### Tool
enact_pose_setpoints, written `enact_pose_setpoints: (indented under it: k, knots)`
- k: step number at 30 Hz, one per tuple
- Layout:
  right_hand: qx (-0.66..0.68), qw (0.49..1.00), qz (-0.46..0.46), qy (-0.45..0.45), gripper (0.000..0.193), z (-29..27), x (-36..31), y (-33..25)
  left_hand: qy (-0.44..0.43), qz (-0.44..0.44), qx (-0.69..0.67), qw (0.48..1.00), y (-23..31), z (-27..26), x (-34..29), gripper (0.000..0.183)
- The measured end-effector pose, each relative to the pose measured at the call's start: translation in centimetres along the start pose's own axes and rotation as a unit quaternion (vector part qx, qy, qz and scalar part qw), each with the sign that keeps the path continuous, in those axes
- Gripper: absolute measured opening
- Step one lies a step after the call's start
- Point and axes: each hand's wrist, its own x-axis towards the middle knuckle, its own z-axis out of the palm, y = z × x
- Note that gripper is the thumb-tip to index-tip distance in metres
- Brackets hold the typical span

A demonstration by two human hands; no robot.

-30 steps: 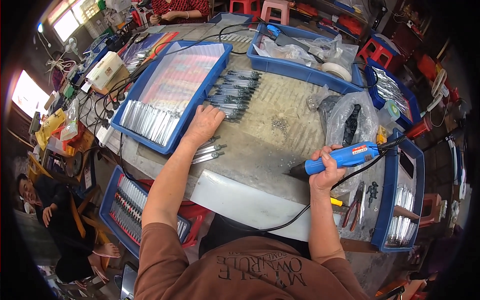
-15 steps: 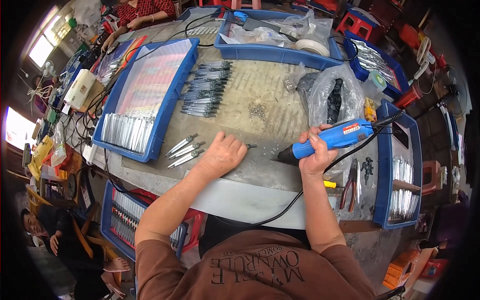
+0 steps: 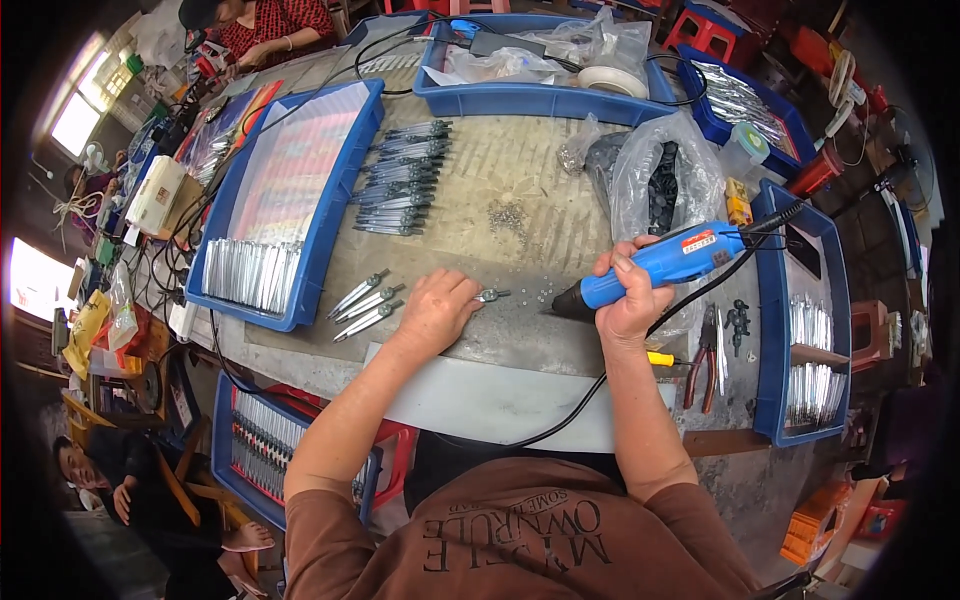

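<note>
My right hand (image 3: 634,296) is wrapped round a blue electric screwdriver (image 3: 685,258), whose dark nose points left and down at the bench. My left hand (image 3: 440,312) is closed on a drawing compass (image 3: 492,295); only its dark-knobbed head sticks out beyond the fingers, and the rest is hidden. Several small clear pieces (image 3: 545,290) lie between the compass head and the screwdriver nose. Beside my left hand three silver compasses (image 3: 368,308) with dark heads lie side by side. Farther off, a stack of similar compasses (image 3: 402,175) lies in a row.
Blue trays hold silver compass parts at the left (image 3: 312,285) and right (image 3: 770,400). A blue tray (image 3: 500,103) with plastic bags stands behind. Nearby are a bag of black parts (image 3: 625,165), small screws (image 3: 508,218), pliers (image 3: 700,375), a yellow-handled screwdriver (image 3: 660,358) and a black cable (image 3: 575,410).
My left hand has turned slightly, and more of the compass head shows past its fingers. The screwdriver has shifted a little left in view. A co-worker's hands at the far left have moved.
</note>
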Motion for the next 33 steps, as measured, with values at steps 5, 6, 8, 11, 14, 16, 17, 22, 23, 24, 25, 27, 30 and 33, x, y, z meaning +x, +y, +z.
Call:
enact_pose_setpoints:
  k: [5, 6, 8, 11, 14, 16, 17, 22, 23, 24, 25, 27, 30, 33]
  knots:
    - [-0.001, 1.0, -0.009, -0.006, 0.038, -0.3, 0.2, 0.1, -0.004, -0.002, 0.009, 1.0, 0.4, 0.2, 0.1, 0.015]
    - [-0.001, 1.0, -0.008, -0.006, 0.038, -0.2, 0.2, 0.2, -0.005, -0.002, 0.009, 1.0, 0.5, 0.2, 0.1, 0.015]
    - [-0.011, 1.0, -0.014, -0.01, 0.033, -0.1, 0.1, 0.2, 0.007, -0.026, 0.001, 1.0, 0.5, 0.2, 0.0, 0.013]
    - [0.003, 1.0, -0.01, -0.003, 0.037, -0.1, 0.3, 0.0, 0.017, -0.058, -0.011, 0.998, 0.5, 0.6, 0.1, 0.013]
    - [0.002, 1.0, -0.006, -0.001, 0.036, -0.1, 0.2, 0.1, 0.02, -0.071, -0.007, 0.997, 0.7, 0.7, 0.1, 0.013]
    - [0.002, 1.0, -0.011, -0.002, 0.036, -0.2, 0.3, 0.2, 0.019, -0.071, 0.001, 0.997, 0.8, 0.8, 0.2, 0.013]
    - [0.003, 1.0, -0.016, -0.004, 0.035, -0.2, 0.4, 0.2, 0.018, -0.071, 0.009, 0.997, 0.9, 0.8, 0.3, 0.013]
    - [-0.003, 1.0, -0.01, -0.004, 0.035, -0.2, 0.3, 0.1, 0.007, -0.084, 0.02, 0.996, 1.1, 1.1, 0.6, 0.014]
    - [-0.003, 1.0, -0.011, -0.004, 0.035, -0.2, 0.3, 0.1, 0.003, -0.085, 0.022, 0.996, 1.2, 1.0, 0.7, 0.014]
    - [-0.003, 1.0, -0.01, -0.004, 0.035, -0.1, 0.3, 0.1, 0.002, -0.085, 0.022, 0.996, 1.1, 1.1, 0.8, 0.014]
    - [-0.001, 1.0, -0.009, 0.0, 0.035, -0.1, 0.3, 0.1, 0.01, -0.098, 0.001, 0.995, 0.9, 1.2, 0.8, 0.014]
    - [0.0, 1.0, -0.007, 0.004, 0.035, -0.1, 0.3, 0.2, 0.016, -0.11, -0.02, 0.994, 1.0, 1.2, 0.9, 0.014]
    - [-0.005, 1.0, -0.011, -0.003, 0.035, -0.2, 0.3, 0.2, 0.007, -0.156, -0.047, 0.987, 1.4, 0.8, 1.3, 0.015]
    - [-0.009, 1.0, -0.012, 0.0, 0.034, -0.1, 0.3, 0.2, -0.013, -0.205, -0.058, 0.977, 1.5, 0.7, 1.5, 0.015]
